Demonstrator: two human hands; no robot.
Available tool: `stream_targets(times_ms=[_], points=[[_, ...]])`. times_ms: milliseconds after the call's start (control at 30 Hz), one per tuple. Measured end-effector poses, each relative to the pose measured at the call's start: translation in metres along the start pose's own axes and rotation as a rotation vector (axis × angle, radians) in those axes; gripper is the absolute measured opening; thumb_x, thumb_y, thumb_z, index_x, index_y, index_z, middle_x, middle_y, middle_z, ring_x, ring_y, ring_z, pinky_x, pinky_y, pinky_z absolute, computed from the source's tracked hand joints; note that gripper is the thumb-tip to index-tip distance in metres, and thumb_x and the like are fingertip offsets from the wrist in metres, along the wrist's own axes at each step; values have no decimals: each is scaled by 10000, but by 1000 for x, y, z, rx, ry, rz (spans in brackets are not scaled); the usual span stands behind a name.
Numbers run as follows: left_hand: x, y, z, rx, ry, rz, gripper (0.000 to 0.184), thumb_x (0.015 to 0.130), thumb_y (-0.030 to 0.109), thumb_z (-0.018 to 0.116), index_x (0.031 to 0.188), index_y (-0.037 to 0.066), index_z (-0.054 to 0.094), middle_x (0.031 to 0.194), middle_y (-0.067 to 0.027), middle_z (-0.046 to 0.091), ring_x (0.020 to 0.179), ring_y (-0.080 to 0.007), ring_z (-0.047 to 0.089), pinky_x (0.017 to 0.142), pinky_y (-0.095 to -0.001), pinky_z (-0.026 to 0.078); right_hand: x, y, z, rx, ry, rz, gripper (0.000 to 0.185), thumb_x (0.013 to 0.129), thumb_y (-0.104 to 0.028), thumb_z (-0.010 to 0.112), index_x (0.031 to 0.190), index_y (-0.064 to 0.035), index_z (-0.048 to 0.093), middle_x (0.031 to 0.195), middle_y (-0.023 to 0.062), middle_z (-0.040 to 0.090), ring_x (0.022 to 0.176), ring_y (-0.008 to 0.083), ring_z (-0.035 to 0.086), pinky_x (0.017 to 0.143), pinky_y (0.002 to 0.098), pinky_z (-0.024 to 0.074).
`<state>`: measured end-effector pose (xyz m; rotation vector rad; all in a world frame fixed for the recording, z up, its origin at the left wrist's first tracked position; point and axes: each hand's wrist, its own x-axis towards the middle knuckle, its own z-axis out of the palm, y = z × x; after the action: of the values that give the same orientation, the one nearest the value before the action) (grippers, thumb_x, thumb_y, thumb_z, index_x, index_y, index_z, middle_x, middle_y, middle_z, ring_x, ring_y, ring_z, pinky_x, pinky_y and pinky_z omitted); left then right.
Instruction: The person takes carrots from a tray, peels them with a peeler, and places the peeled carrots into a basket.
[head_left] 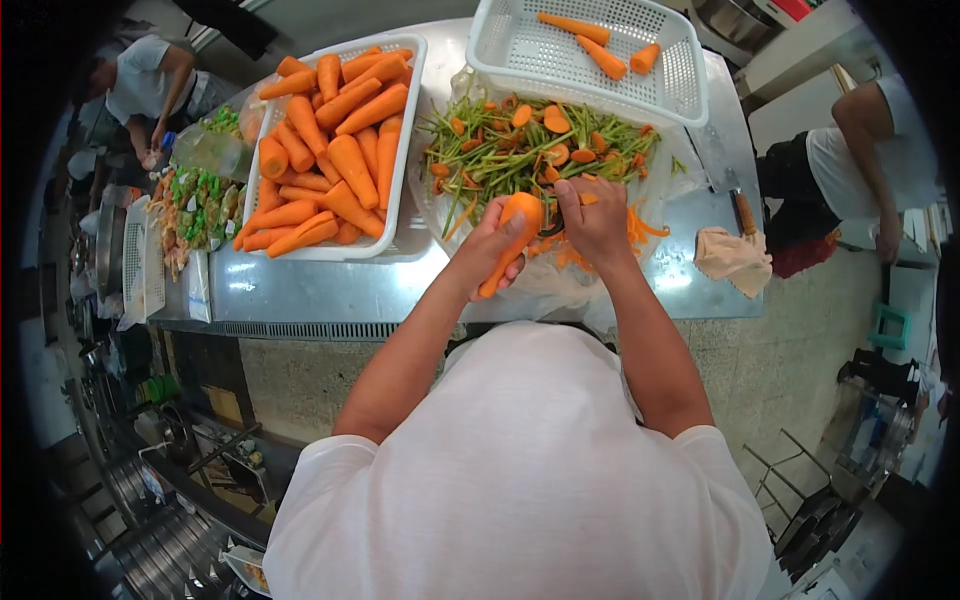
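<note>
Carrot (521, 212), smooth, orange and tapered, is held in the left hand (484, 246), its thick end turned away from the body and its middle hidden by the curled fingers. A small dark tool (551, 226) is gripped in the right hand (598, 222), just beside the carrot; most of it is covered by the fingers, so its exact shape cannot be made out. Whether the carrot is touched by it cannot be told.

Both hands are held above the near side of a heap of thin green stems and orange carrot ends (500, 140), by which crumpled clear plastic sheeting (560, 285) is partly covered. Thin orange peelings (640, 236) are partly hidden behind the right wrist.

On the shiny metal tabletop (680, 275), a white perforated plastic basket (404, 165) is filled with carrots, the lower ones buried. A second white plastic basket (645, 97), holding three carrots, is cut off by the upper edge. To the right, a brown-handled utensil (744, 212) is partly covered by a beige cloth (733, 260). The person at the far right (860, 150) is cropped, with no head visible.
</note>
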<state>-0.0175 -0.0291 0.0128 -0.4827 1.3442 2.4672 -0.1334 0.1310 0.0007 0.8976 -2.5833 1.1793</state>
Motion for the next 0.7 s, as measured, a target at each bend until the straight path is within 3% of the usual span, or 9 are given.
stream_targets(times_ms=[100, 167, 300, 367, 400, 467, 500, 633, 700], points=[[-4, 5, 6, -72, -41, 30, 561, 967, 515, 608, 1328, 168, 354, 936, -80, 549, 482, -85, 505, 355, -204, 412, 1, 0, -7, -57, -16, -111, 411, 998, -390, 532, 733, -113, 680, 689, 49, 631, 761, 284, 582, 774, 425, 389], [-2, 3, 2, -97, -56, 53, 517, 985, 511, 577, 1308, 159, 382, 946, -90, 570, 488, -99, 520, 356, -203, 419, 6, 19, 1, -270, 1, -40, 392, 990, -379, 549, 716, -125, 668, 668, 49, 618, 714, 285, 573, 748, 426, 391], [8, 3, -1, -59, 6, 97, 517, 1008, 557, 491, 1243, 97, 475, 940, -107, 622, 507, -116, 560, 366, -202, 437, 0, 10, -16, -85, -118, 163, 424, 1011, -360, 514, 709, -83, 619, 681, 87, 608, 732, 335, 590, 754, 460, 387], [13, 1, -7, -110, -66, 45, 505, 1017, 559, 465, 1228, 100, 490, 899, -93, 633, 506, -107, 559, 366, -203, 430, 5, -9, -17, 21, 61, -137, 424, 1011, -354, 513, 704, -79, 612, 671, 96, 605, 712, 341, 589, 728, 468, 380], [14, -1, -8, -160, -129, -10, 498, 1026, 560, 440, 1212, 103, 505, 857, -79, 644, 506, -98, 559, 366, -204, 424, 7, -3, -17, 16, 66, -132, 424, 1011, -354, 513, 704, -79, 612, 671, 96, 605, 712, 341, 589, 728, 468, 380], [11, -4, -7, -199, -148, -59, 496, 1029, 569, 420, 1173, 104, 518, 821, -72, 638, 510, -96, 563, 362, -206, 424, 8, 13, -10, 122, -134, 141, 395, 989, -352, 544, 716, -98, 676, 718, 75, 664, 713, 300, 583, 764, 446, 387], [9, -3, -6, -224, -166, -62, 478, 1030, 559, 430, 1163, 106, 510, 827, -74, 630, 508, -97, 559, 356, -206, 423, 7, 18, -7, -156, -38, 71, 370, 987, -330, 557, 722, -98, 671, 696, 69, 641, 726, 296, 576, 778, 439, 380], [5, 7, 5, -190, -41, 12, 441, 1024, 534, 477, 1160, 115, 487, 845, -79, 604, 499, -99, 558, 340, -204, 425, -2, 8, -20, -19, -64, 148, 382, 989, -348, 550, 718, -104, 663, 673, 66, 620, 728, 300, 578, 762, 442, 381], [16, 6, 4, -197, -68, 39, 473, 1022, 535, 479, 1136, 78, 516, 861, -92, 608, 496, -104, 564, 333, -204, 437, 4, -2, -14, -50, 14, -141, 393, 988, -366, 550, 706, -112, 651, 647, 59, 595, 699, 292, 572, 745, 430, 381]])
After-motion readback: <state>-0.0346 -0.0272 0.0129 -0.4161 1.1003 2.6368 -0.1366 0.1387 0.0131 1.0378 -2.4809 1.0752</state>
